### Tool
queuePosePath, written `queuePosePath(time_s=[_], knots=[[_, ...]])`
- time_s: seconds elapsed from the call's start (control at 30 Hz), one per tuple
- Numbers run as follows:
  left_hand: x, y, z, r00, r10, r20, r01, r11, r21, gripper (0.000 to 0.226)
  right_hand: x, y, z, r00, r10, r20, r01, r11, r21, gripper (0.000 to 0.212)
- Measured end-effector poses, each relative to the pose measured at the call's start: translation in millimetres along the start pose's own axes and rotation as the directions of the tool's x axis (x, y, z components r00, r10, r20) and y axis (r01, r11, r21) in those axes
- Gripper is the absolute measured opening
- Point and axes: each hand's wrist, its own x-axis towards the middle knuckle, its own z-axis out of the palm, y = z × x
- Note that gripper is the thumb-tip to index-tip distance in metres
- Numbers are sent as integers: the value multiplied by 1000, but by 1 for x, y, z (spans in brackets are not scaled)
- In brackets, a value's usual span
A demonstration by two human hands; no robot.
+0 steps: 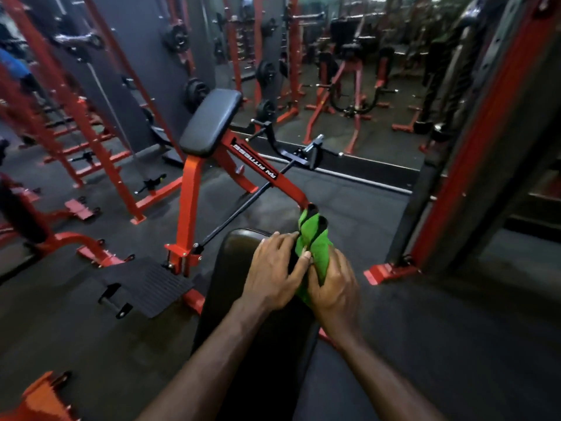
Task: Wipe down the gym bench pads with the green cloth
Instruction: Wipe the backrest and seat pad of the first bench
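Note:
A long black seat pad [239, 314] runs from the bottom of the view up to the middle. Over its far right corner my right hand [334, 287] grips a bunched green cloth [314, 238]. My left hand [274, 270] lies beside it over the pad, its fingertips pinching the cloth's left edge. Further away a second black pad [211, 121], tilted, sits on top of the red frame [189, 196] of the same machine.
A black ribbed footplate [142, 285] lies on the floor to the left of the seat pad. Red racks with weight plates [195, 92] stand behind and to the left. A red and grey upright [473, 153] rises at the right. Dark rubber floor surrounds the machine.

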Motion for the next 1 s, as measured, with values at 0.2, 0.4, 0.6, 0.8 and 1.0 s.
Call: queuePosePath(time_s=[0.2, 0.4, 0.6, 0.8, 1.0], knots=[[-15, 23, 7, 970, 113, 216, -151, 974, 167, 72, -85, 7, 11, 948, 318, -28, -309, 937, 162, 66], [-45, 17, 18, 931, 246, 269, -297, 940, 170, 78, -159, 13, 29, 888, 449, 98, -459, 873, 165, 101], [-105, 2, 49, 970, 208, 125, -223, 968, 116, 81, -176, 29, 45, 876, 462, 138, -478, 869, 128, 110], [-150, -15, 83, 987, 161, -6, -161, 987, -12, 77, -214, 50, 70, 883, 454, 121, -466, 879, 99, 94], [-209, -42, 118, 992, 75, -99, -82, 994, -73, 75, -267, 61, 90, 873, 451, 183, -482, 854, 195, 91]])
